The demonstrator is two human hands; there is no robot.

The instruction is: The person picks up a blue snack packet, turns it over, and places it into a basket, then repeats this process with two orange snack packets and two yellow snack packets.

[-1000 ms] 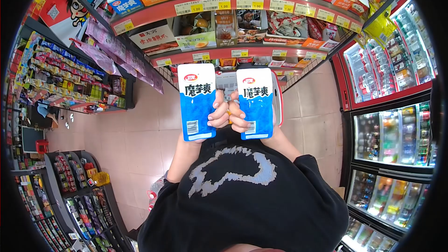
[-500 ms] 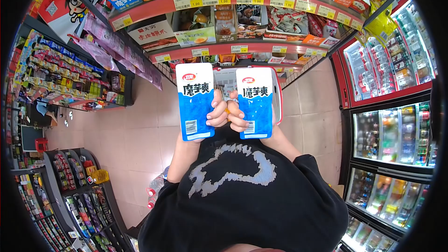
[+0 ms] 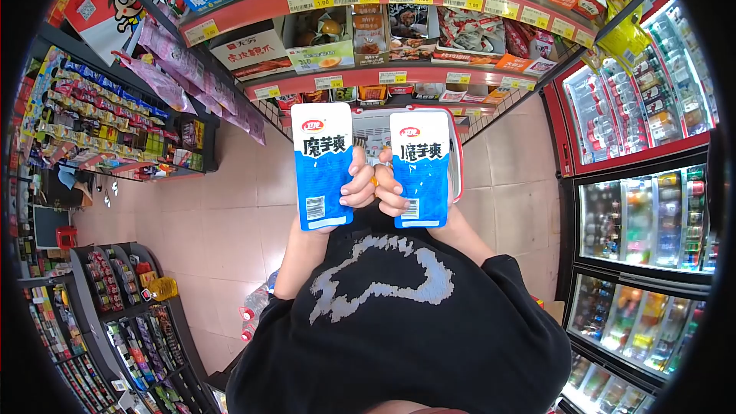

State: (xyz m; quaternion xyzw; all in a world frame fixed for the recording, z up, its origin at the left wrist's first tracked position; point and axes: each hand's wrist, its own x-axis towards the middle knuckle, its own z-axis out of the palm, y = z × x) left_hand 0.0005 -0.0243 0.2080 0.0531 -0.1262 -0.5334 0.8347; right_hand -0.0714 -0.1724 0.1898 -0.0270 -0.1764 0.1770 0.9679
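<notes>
My left hand (image 3: 358, 184) grips a blue and white snack packet (image 3: 322, 176) by its inner edge, its fingers wrapped over the front. A second packet (image 3: 422, 176) of the same look is held in my right hand (image 3: 391, 185). Both packets stand upright side by side in front of my chest, fronts and printed barcodes showing. The fingers of the two hands nearly meet between the packets. Behind them is a red and white basket (image 3: 458, 161), partly hidden by the right packet.
Ahead are curved shelves (image 3: 322, 79) of boxed snacks with price tags. Drink fridges (image 3: 644, 172) line the right side. Hanging snack packs (image 3: 107, 107) and a low rack (image 3: 146, 322) are on the left. Pale floor tiles (image 3: 222, 222) show between. Bottles (image 3: 251, 314) stand near my left elbow.
The view has shifted very slightly against the shelves. Both hands keep their hold on the packets in nearly the same place.
</notes>
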